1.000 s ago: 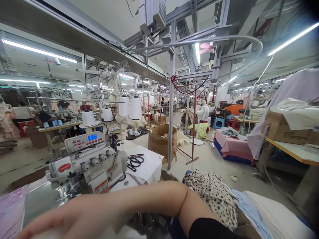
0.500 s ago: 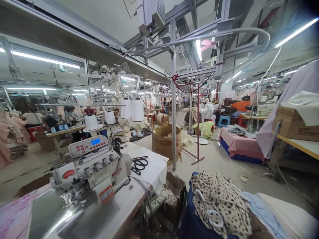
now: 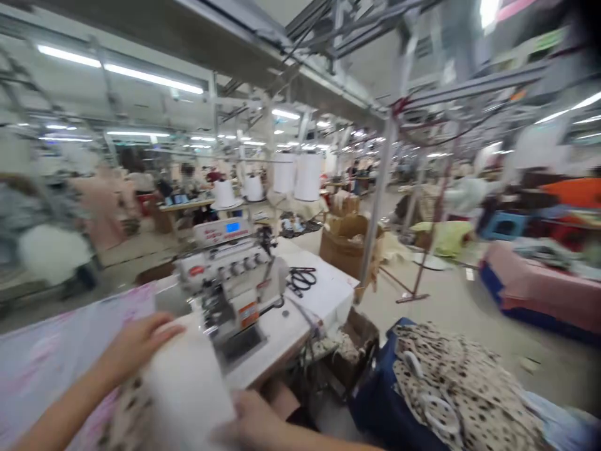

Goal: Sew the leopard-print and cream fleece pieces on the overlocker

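Observation:
A piece of white cloth (image 3: 188,382) is spread before me at the front of an overlock sewing machine (image 3: 230,275). My left hand (image 3: 143,341) holds its upper left edge, fingers bent over the top. At the lower right edge, my right hand (image 3: 253,416) grips the same cloth; motion blurs its fingers. Beige fabric with dark spots (image 3: 129,416) shows beneath the white cloth on the left. The machine's needle area lies just beyond the cloth, partly blurred.
Black scissors (image 3: 303,282) lie on the white tabletop (image 3: 328,279) right of the machine. White thread cones (image 3: 307,177) stand behind. To the right, a blue bin (image 3: 375,388) holds spotted garments (image 3: 464,376). A cardboard box (image 3: 345,247) and a metal post (image 3: 382,188) stand beyond the table.
Both hands have come into view with the white cloth and the spotted fabric. My view has turned left, so the machine and bin appear farther right.

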A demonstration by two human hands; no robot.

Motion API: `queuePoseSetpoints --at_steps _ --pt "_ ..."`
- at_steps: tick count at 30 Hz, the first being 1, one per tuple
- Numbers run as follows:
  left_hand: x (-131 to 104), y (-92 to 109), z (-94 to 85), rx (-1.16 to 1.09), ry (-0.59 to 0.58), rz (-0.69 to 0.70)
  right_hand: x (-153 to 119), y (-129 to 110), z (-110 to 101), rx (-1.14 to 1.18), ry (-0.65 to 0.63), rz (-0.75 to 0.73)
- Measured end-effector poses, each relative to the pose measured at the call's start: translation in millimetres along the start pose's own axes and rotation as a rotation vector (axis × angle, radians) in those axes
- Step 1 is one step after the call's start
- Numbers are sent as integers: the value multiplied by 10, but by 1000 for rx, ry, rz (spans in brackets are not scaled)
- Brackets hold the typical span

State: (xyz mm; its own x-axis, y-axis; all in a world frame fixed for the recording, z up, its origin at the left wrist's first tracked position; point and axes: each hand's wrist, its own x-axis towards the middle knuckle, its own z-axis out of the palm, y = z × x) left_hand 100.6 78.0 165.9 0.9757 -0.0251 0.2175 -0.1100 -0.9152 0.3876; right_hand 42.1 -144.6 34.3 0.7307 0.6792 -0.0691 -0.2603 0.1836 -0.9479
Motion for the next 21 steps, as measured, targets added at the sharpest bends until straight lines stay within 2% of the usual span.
queuePoseSetpoints --at_steps 1,2,6,12,16,21 --pt "-92 -62 24 25 -84 10 -18 105 13 37 17 25" --pt "-166 -97 51 33 -116 24 -39 200 20 47 24 41" --pt "-287 -56 123 38 -77 -2 -107 408 22 55 -44 44" --pt "-329 105 169 3 -89 4 -133 361 47 -21 -213 22" --pt "-234 111 217 39 -24 -60 -54 321 22 -90 -174 2" --pt "-124 97 233 48 -6 -93 5 266 10 -98 -127 -19"
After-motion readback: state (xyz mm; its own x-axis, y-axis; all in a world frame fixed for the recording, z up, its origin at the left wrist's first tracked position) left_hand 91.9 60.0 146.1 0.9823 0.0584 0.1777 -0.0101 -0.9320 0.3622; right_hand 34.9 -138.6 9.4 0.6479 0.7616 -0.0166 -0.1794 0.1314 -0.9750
